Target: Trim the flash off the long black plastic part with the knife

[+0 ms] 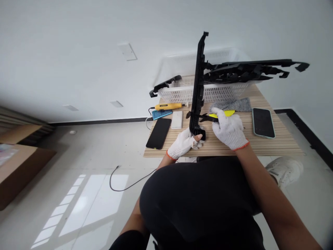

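My left hand [183,142], in a white knit glove with the thumb tip bare, grips the lower end of a long black plastic trim piece [198,86]. The piece stands upright above the table, with small clips along its length and a hooked foot. My right hand [229,128], also gloved, is closed around a yellow-handled tool [229,113]. Its dark, narrow head reaches left to the lower part of the trim piece; whether it touches, I cannot tell. Fingers of the right hand partly hide the tool, and its exact kind is unclear.
Behind stands a white plastic basket [179,93] with more black trim pieces [239,71] jutting out rightward. On the small wooden table [270,147] lie a grey cloth [241,105], a light-cased phone [263,122], a black phone [158,133], a white block [177,119] and a yellow pen-like power tool [169,106].
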### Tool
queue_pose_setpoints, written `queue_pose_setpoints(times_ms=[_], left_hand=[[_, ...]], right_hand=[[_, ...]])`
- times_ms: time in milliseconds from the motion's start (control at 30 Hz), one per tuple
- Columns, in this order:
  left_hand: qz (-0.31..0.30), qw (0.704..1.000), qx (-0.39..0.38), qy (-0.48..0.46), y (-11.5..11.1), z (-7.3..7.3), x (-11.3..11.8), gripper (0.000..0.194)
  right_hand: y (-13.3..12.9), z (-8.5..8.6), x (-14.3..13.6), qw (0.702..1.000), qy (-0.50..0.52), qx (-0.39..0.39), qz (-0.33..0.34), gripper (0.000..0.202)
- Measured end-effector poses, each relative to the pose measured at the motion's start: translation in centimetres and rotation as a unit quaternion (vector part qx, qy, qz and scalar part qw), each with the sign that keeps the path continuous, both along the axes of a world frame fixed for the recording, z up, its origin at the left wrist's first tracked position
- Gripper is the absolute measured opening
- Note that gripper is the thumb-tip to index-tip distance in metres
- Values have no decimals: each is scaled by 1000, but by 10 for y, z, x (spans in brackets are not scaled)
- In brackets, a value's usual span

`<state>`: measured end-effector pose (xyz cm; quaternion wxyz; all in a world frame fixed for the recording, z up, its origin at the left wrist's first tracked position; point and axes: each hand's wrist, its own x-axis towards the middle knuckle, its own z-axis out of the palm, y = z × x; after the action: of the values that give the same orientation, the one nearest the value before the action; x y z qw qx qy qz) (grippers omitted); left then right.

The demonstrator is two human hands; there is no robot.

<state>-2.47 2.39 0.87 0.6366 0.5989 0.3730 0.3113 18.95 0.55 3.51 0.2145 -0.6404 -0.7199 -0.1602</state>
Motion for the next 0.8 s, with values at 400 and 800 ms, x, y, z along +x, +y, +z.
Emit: queue_pose_setpoints(times_ms=[400,800], left_hand=[[-9,1000,-3,-7,-2,0,-2,49],[-17,1000,9,23,-3,7,-3,49]], right_hand=[[2,-4,-4,999,-17,-3,-38,45],[15,18,11,986,-152,-61,1,42]])
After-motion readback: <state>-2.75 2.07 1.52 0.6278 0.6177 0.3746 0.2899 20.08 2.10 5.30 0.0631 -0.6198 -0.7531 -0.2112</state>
